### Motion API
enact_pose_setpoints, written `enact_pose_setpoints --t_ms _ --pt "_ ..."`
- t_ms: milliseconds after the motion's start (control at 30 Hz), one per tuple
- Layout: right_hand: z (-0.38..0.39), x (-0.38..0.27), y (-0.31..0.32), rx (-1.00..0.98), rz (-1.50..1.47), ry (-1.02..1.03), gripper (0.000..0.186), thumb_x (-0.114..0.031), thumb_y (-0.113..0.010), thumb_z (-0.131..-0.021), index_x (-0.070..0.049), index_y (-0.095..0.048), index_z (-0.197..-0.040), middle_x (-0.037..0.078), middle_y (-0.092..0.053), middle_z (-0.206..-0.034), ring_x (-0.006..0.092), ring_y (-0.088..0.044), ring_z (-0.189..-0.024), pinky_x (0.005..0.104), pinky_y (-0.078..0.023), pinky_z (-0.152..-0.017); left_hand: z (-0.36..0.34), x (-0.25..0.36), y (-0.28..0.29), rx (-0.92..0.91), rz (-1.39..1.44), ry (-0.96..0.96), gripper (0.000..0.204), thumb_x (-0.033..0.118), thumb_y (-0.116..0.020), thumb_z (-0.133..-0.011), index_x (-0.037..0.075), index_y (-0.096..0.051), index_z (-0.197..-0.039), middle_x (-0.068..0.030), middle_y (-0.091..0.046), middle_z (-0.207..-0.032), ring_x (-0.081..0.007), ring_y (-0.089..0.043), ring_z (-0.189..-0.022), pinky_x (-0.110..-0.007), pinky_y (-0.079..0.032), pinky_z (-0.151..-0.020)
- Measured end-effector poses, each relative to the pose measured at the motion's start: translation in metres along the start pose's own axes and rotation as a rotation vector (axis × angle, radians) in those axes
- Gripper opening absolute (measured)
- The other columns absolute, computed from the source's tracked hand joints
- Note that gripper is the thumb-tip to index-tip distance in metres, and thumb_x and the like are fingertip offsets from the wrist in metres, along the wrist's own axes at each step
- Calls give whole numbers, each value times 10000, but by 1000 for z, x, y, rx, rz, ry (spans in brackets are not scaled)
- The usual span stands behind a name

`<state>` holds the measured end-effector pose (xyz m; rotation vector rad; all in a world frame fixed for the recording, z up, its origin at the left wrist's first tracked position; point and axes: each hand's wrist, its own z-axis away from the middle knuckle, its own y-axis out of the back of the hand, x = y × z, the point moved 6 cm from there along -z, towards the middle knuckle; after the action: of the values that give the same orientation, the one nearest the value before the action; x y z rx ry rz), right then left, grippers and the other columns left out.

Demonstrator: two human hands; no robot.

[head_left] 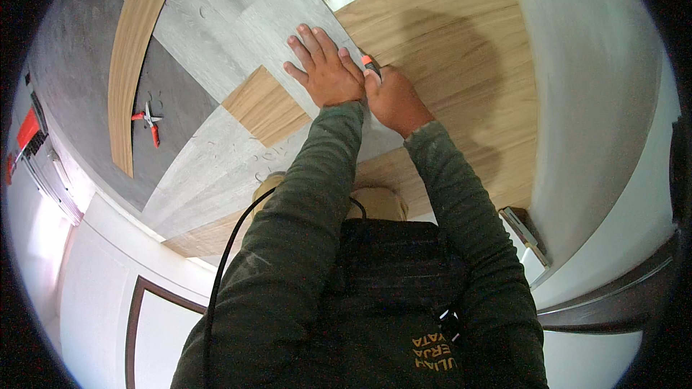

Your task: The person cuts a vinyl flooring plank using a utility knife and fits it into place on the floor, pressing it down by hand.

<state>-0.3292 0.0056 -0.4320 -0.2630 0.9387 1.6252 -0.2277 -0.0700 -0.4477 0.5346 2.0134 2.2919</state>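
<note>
My left hand point(328, 72) lies flat with fingers spread on the light grey wood-look floor planks point(245, 36). Right beside it, my right hand point(398, 101) is closed round a black tool with an orange end point(370, 65), which looks like a utility knife; its blade is hidden. Both hands meet near the border between the grey planks and the oak-coloured planks point(461, 50) on the right. A short oak-coloured piece point(265, 106) is set among the grey planks, left of my hands.
A long, narrow oak-coloured strip point(132, 72) lies on the dark grey floor point(180, 94) at the left. Next to it are red-handled snips point(149, 121). Thin curled shavings are scattered about. A wall point(591, 86) curves along the right, and a black cable point(227, 245) hangs beside my left arm.
</note>
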Motion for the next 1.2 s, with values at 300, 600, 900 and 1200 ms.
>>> enact_pose_setpoints --t_ms 300,600,900,1200 --pt "21 8 5 -9 18 7 395 -264 -540 -937 115 -589 -836 338 -594 -775 492 -609 -750 511 -480 -662 -3 4 4 -56 7 16 582 296 -304 -972 -41 -332 -1446 -197 -165 -1586 -423 -53 -1467 -649 12 -1116" --pt "34 29 -3 3 -55 -63 379 -278 -529 -946 93 -579 -885 324 -593 -770 495 -598 -747 510 -469 -674 -2 8 6 -13 -37 -25 597 313 -310 -966 -45 -332 -1443 -207 -179 -1580 -437 -95 -1460 -673 -58 -1103" --pt "45 42 -7 1 -13 -51 373 -277 -527 -947 89 -580 -899 318 -593 -774 492 -595 -766 512 -462 -684 0 8 7 -32 -38 -6 610 310 -306 -966 -57 -299 -1452 -210 -179 -1579 -442 -83 -1460 -663 -53 -1110" --pt "54 52 -5 6 1 -30 369 -288 -505 -963 74 -572 -932 285 -586 -753 460 -584 -718 495 -458 -669 -3 11 8 -32 -5 -12 602 298 -302 -963 -57 -303 -1449 -215 -167 -1579 -438 -70 -1461 -658 -32 -1114"
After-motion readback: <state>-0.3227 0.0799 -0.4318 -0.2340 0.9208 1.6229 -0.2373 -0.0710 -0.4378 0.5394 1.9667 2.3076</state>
